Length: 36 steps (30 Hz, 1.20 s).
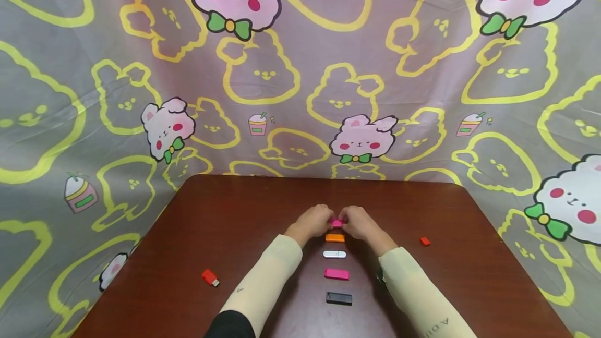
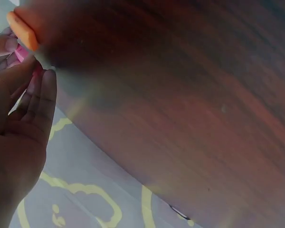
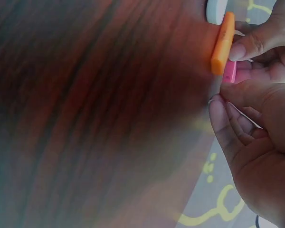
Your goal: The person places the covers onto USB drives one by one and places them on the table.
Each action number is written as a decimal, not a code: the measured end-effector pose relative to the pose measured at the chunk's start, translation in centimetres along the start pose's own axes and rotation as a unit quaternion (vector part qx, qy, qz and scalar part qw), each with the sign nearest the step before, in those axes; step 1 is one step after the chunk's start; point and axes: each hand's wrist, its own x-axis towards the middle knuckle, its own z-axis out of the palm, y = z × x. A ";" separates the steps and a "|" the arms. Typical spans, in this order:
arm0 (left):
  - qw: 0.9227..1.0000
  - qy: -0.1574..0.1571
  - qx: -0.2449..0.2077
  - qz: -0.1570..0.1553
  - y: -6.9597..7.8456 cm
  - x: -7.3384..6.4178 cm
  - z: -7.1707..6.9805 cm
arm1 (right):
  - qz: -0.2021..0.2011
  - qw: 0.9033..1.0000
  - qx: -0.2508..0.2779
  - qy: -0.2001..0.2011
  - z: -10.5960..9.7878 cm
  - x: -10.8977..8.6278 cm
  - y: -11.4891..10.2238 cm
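Observation:
At the far end of a row of USB flash drives, my left hand [image 1: 318, 220] and right hand [image 1: 358, 221] pinch a pink USB stick [image 1: 336, 223] from its two sides. Fingertips cover much of it; in the right wrist view a pink strip [image 3: 230, 72] shows between them. Just nearer than the hands lies an orange USB stick [image 1: 335, 238], close to my fingers in both wrist views. A white USB stick [image 1: 335, 254], a second pink one [image 1: 336, 274] and a black one [image 1: 339, 299] follow toward me.
On the brown table [image 1: 225, 223], a red USB stick [image 1: 209, 277] with its metal plug bare lies at the left. A small red cap [image 1: 424, 241] lies at the right. A cartoon-printed cloth [image 1: 291, 119] hangs behind and beside the table.

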 end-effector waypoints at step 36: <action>0.997 -0.055 0.039 -0.037 -5.3 -12.4 -4.8 | 0.046 0.995 -0.071 -0.047 -6.6 -9.2 5.8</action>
